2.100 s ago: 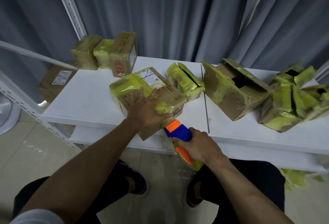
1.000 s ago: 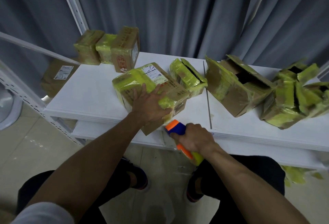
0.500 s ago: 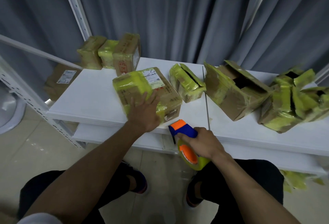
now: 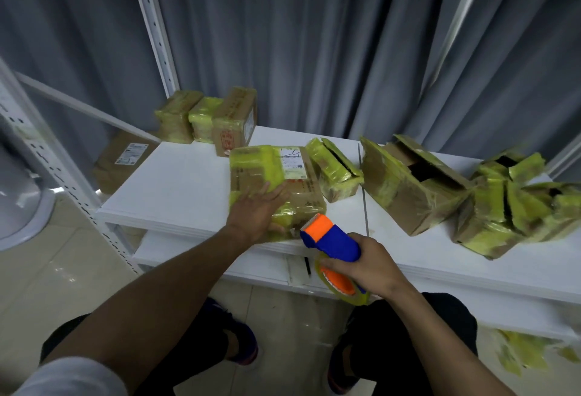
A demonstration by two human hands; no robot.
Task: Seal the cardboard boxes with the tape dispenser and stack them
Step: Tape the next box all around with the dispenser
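A cardboard box (image 4: 276, 175) wrapped in yellow tape, with a white label on top, lies near the front edge of the white table (image 4: 176, 188). My left hand (image 4: 256, 211) rests flat on its near side, fingers spread. My right hand (image 4: 366, 265) grips the blue and orange tape dispenser (image 4: 330, 241), whose toothed orange head sits just off the box's near right corner. Three taped boxes (image 4: 209, 117) stand together at the table's back left. To the right lie a small open box (image 4: 334, 167), a larger open box (image 4: 408, 185) and a crumpled open box (image 4: 509, 203).
Grey curtains hang behind the table. White slotted shelf posts (image 4: 151, 21) rise at the left. Another labelled box (image 4: 122, 159) sits lower at the left, behind the frame. A lower white shelf (image 4: 220, 257) runs under the tabletop. Yellow tape scraps (image 4: 522, 351) lie on the floor at right.
The box has turned from its tilted pose over the front edge to lie flat on the table. My right hand has lifted the dispenser up to the box's near right corner.
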